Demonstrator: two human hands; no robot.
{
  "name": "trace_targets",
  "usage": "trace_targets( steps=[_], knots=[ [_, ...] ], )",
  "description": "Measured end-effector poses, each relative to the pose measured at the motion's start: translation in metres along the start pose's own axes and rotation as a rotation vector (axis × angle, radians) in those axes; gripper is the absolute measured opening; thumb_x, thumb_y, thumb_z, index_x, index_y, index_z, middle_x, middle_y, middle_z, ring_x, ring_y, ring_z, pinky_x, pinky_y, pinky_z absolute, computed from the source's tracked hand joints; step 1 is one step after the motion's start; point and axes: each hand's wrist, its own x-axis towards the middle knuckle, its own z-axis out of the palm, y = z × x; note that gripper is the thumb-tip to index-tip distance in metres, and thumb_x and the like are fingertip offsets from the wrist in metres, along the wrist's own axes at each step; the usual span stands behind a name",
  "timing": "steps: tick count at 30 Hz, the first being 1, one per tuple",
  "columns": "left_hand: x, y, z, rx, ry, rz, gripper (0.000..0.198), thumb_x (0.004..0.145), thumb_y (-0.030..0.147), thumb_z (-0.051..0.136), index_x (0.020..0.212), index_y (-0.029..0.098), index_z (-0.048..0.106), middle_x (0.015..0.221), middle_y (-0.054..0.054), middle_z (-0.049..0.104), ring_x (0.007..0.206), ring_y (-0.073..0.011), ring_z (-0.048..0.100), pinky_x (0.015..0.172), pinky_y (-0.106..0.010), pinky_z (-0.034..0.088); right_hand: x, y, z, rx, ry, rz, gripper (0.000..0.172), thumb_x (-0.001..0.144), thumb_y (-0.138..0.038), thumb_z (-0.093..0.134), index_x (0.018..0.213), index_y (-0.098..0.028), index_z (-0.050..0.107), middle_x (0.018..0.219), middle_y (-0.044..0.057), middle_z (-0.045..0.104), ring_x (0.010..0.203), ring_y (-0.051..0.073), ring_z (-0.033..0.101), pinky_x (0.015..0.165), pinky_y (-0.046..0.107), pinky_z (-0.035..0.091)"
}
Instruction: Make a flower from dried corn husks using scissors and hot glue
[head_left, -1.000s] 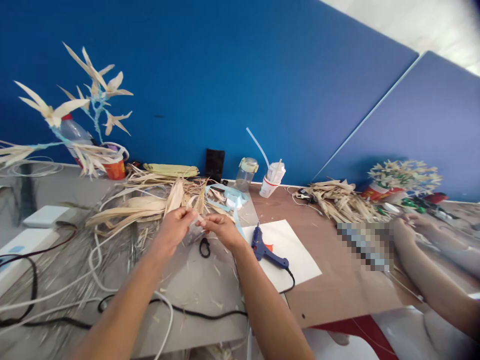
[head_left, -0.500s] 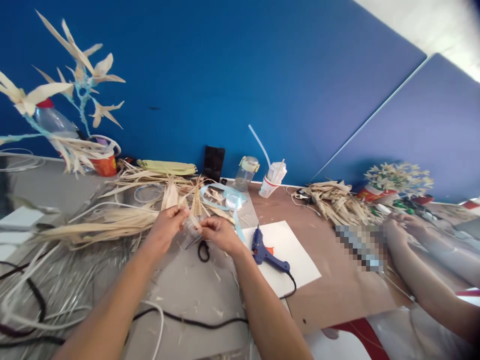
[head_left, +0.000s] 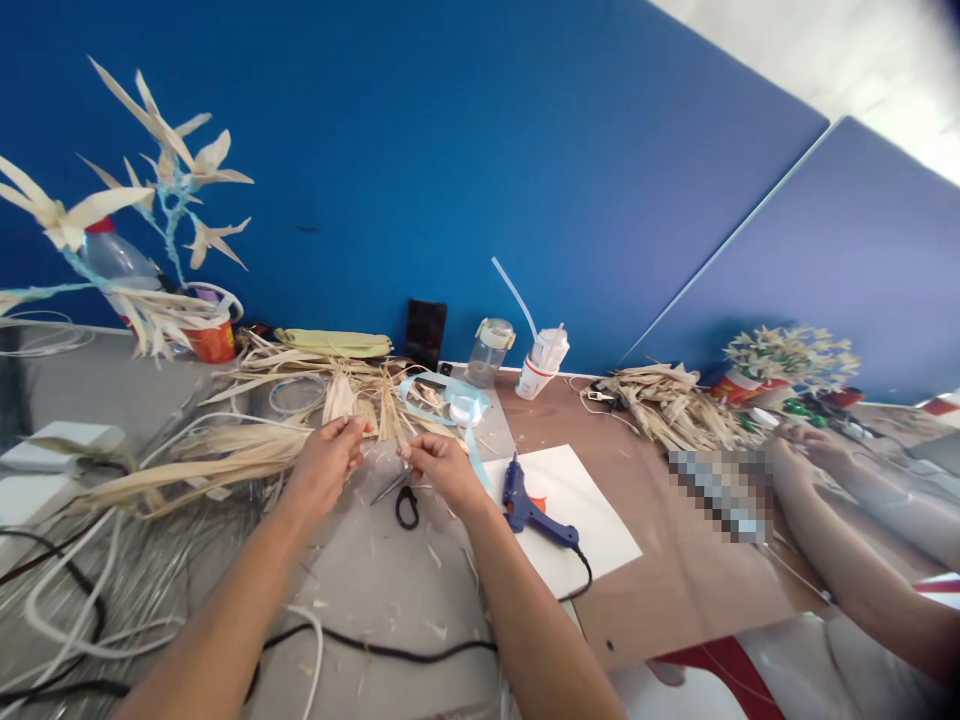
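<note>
My left hand [head_left: 330,462] is closed in a pinch above the grey table, close to a spread of dry corn husks [head_left: 202,455]. A pale bit of husk shows at its fingertips, partly hidden by the fingers. To its right, my right hand [head_left: 444,468] pinches a thin pale husk strip [head_left: 403,447] between thumb and forefinger. A small gap separates the two hands. Below them lie scissors with a black handle [head_left: 407,508]. A blue glue gun [head_left: 536,508] rests on white paper [head_left: 600,535] beside my right forearm.
Husk flowers [head_left: 176,190] rise at the left. A clear jar [head_left: 491,350], a phone [head_left: 426,335] and a paper cup [head_left: 534,378] stand along the blue wall. Light-blue ribbon [head_left: 474,450] lies behind my right hand. Cables [head_left: 405,652] cross the table. Another person's hands [head_left: 802,455] are at right.
My hands have moved slightly apart. The pale husk piece that spanned them no longer joins them; a thin strip shows at my right fingertips.
</note>
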Motion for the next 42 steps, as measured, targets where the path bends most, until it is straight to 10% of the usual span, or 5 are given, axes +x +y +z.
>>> trace_targets(
  steps=[8,24,42],
  knots=[
    [-0.008,-0.016,0.009,0.074,-0.114,-0.003,0.038,0.062,0.042,0.078,0.085,0.013,0.068,0.071,0.0,0.06,0.053,-0.0071,0.04,0.046,-0.019,0.03,0.0,0.004,0.01,0.092,0.101,0.03,0.02,0.068,-0.036,0.061,0.067,-0.015,0.063,0.056,-0.003,0.053,0.048,0.009,0.044,0.051,0.023,0.035],
    [-0.012,-0.015,0.012,0.093,-0.165,0.026,0.029,0.065,0.04,0.075,0.071,0.015,0.062,0.063,0.003,0.053,0.053,-0.0073,0.039,0.048,-0.019,0.03,-0.005,0.003,0.014,-0.179,0.08,-0.103,0.03,0.078,-0.038,0.055,0.057,-0.018,0.052,0.05,-0.005,0.045,0.049,0.009,0.039,0.05,0.022,0.031],
    [-0.013,0.0,0.014,0.109,-0.093,0.071,0.035,0.064,0.045,0.075,0.069,0.017,0.056,0.058,0.007,0.043,0.048,-0.0066,0.034,0.045,-0.021,0.028,0.002,0.005,0.009,0.046,0.122,-0.163,0.046,0.086,-0.055,0.044,0.078,-0.014,0.063,0.064,0.0,0.054,0.056,0.011,0.051,0.058,0.025,0.044]
  ],
)
